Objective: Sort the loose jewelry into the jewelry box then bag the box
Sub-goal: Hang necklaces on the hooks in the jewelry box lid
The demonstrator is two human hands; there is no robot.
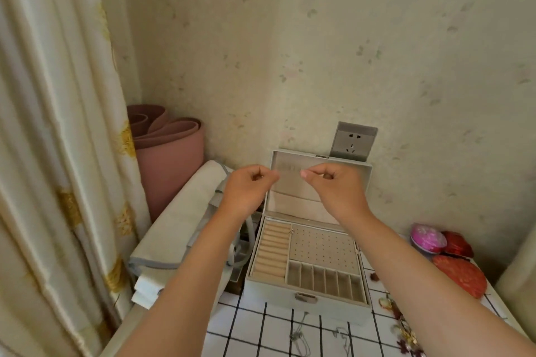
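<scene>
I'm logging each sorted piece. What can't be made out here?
Head view:
What, if anything, the left hand and right hand pinch: too thin, blurred.
The loose jewelry on the cloth: small, blurred, cut by the bottom edge.
The jewelry box lid: partly behind both hands.

No text, label, brand, number or sign can be read. Any marking on the jewelry box (322, 248), or on the wall socket (352, 142) at the far side behind it, is too small or too blurred to resolve.
</scene>
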